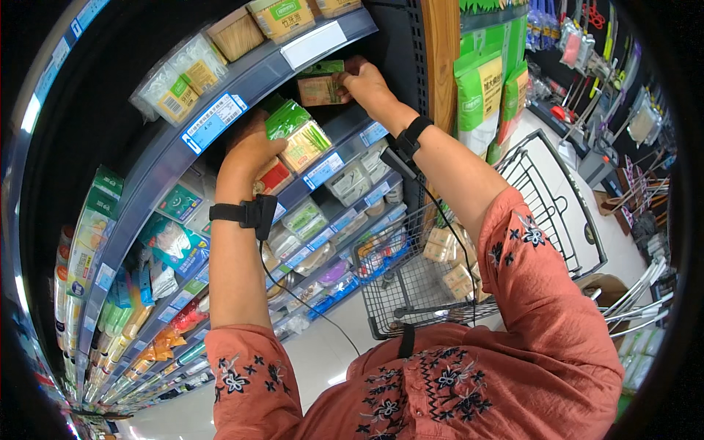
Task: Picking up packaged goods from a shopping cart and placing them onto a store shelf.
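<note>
Both my arms reach into a store shelf below a row of boxed toothpicks. My right hand (363, 82) grips the right end of a small pack with a green top (320, 91) at the back of the shelf. My left hand (250, 146) is beside a green-topped pack with a bamboo picture (301, 144); its thumb lies at the pack's left edge, and its other fingers are hidden behind, so its hold cannot be told. A red pack (273, 177) lies just below the left thumb.
A wire shopping cart (407, 275) holding several wrapped packs (459, 278) stands below right. The upper shelf edge (264, 74) runs above my hands. A wooden post (444, 71) and large green-and-white bags (479, 93) stand to the right. Thin cables hang from both wrist straps.
</note>
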### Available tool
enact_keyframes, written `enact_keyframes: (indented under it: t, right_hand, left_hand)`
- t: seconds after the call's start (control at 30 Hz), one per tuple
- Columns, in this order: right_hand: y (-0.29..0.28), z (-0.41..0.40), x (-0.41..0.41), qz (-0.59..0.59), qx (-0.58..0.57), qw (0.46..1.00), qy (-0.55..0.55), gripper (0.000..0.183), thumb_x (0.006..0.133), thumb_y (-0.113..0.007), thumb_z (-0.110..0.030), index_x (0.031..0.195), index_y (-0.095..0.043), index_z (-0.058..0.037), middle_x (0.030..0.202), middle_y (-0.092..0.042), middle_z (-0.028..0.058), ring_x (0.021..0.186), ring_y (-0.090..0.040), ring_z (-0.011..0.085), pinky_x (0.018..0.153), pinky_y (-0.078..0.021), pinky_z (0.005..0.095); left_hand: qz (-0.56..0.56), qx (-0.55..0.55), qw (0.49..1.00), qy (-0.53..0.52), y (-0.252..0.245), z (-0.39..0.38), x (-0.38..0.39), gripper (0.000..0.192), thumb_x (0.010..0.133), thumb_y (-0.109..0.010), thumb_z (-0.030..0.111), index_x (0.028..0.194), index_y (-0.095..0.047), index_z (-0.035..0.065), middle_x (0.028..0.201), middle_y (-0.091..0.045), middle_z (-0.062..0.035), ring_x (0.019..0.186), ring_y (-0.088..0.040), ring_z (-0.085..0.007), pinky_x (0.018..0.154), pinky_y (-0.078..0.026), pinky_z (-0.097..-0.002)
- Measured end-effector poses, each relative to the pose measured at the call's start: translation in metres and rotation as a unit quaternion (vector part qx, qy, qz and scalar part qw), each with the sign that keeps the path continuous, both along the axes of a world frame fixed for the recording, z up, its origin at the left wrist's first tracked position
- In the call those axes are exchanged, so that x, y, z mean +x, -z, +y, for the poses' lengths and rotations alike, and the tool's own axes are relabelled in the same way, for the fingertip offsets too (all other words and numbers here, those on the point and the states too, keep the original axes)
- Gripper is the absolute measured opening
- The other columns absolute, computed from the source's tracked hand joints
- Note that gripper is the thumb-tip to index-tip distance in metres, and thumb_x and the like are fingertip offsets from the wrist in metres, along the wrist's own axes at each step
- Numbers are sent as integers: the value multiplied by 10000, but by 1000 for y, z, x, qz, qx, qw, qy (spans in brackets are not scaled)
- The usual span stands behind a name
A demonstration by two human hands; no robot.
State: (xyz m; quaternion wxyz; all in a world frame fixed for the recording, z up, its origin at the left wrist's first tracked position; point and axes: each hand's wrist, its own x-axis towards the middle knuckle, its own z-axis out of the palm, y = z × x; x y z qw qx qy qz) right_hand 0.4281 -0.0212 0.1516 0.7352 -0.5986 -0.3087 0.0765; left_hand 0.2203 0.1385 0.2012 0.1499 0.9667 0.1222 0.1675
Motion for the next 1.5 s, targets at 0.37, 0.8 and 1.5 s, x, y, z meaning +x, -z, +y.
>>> enact_keyframes:
  t: [0.37,0.8,1.5]
  right_hand:
    - [2,0,5,9,14,1000,-15,227,932,-651,-89,1090,-565,49,841,-655,120,666,-645,171,546,-532,289]
    - [1,11,4,89,97,989,-59,285,913,-643,-61,1151,-534,52,895,-643,141,689,-647,199,561,-528,320]
    - [7,45,-5,-15,-80,972,-221,180,874,-706,-163,1006,-666,-47,835,-679,64,688,-633,169,591,-506,291]
  left_hand:
    - [15,41,999,9,0,-1,0,525,761,-698,219,1204,-564,-29,1102,-642,-249,1017,-621,-368,909,-476,-401]
    - [17,57,998,4,-1,-10,-1,512,734,-645,232,1171,-566,-22,1124,-632,-291,1069,-610,-416,928,-479,-433]
    - [23,69,997,34,-6,-28,-12,550,791,-634,226,1254,-519,-48,1198,-599,-307,1137,-588,-407,982,-462,-422]
